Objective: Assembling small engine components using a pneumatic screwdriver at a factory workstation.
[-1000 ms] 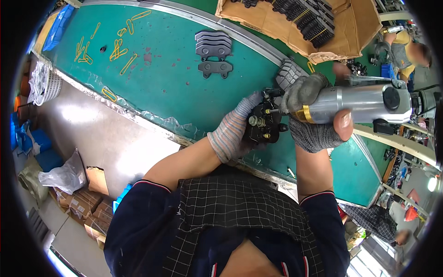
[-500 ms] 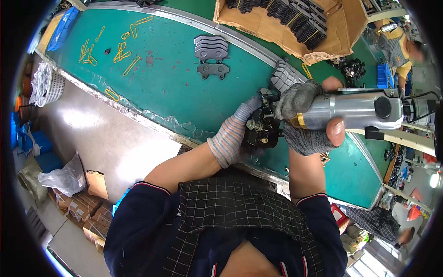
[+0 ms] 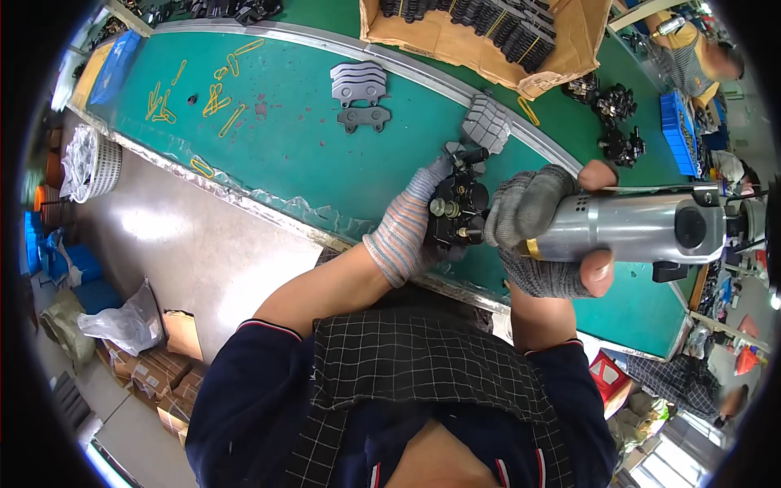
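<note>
My left hand [image 3: 404,232], in a striped knit glove, grips a black brake caliper [image 3: 460,207] with brass-coloured and silvery fittings. Its fingers wrap the caliper's left side. My right hand [image 3: 533,220], in a grey fingerless-tipped glove, is closed around a silver cylindrical power driver [image 3: 622,226] lying sideways, its front end toward the caliper. The glove hides the driver's tip, so I cannot tell whether it touches a fitting. Beyond the caliper lies a group of grey brake pads [image 3: 486,124]. Further left are dark brake pads in a row [image 3: 359,85] and a single pad [image 3: 364,119].
Yellow rubber bands [image 3: 215,99] lie scattered on the green bench [image 3: 285,175]. An open cardboard box [image 3: 455,41] of stacked pads stands at the back, with black calipers [image 3: 615,104] and a blue bin [image 3: 680,134] to its right. Another person [image 3: 691,65] is at the far right.
The driver in my right hand has moved nearer to me, from the caliper's upper fitting toward its lower one. My left hand keeps its hold, and the view has shifted slightly.
</note>
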Tool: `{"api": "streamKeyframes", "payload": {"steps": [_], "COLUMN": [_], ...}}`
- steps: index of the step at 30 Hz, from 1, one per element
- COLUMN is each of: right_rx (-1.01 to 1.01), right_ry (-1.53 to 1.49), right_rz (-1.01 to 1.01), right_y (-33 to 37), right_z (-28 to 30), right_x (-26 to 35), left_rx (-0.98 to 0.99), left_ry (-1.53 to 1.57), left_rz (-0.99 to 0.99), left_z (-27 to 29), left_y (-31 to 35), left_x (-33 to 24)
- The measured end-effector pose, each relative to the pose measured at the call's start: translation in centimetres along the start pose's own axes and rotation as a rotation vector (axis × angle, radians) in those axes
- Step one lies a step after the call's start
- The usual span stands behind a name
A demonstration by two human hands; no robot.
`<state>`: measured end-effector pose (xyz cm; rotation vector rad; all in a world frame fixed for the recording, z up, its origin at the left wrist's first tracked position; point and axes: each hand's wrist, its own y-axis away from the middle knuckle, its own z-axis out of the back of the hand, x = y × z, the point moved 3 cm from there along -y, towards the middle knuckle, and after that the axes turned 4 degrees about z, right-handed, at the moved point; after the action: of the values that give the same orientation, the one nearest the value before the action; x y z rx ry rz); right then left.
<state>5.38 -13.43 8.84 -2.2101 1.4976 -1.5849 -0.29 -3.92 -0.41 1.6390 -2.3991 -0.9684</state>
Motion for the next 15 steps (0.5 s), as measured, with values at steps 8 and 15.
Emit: {"api": "streamKeyframes", "payload": {"steps": [8, 15], "right_rx": [-0.023, -0.050], "right_ry": [0.006, -0.028], "right_rz": [0.033, 0.021], "right_y": [0.4, 1.1], "right_z": [1.0, 0.7], "right_x": [-0.2, -0.4], "left_rx": [-0.094, -0.085], "left_ry": [-0.002, -0.028], "left_rz": [0.024, 0.130], "left_z": [-0.7, -0.6], "left_y": [0.1, 0.2], "left_x": [0.3, 1.2]}}
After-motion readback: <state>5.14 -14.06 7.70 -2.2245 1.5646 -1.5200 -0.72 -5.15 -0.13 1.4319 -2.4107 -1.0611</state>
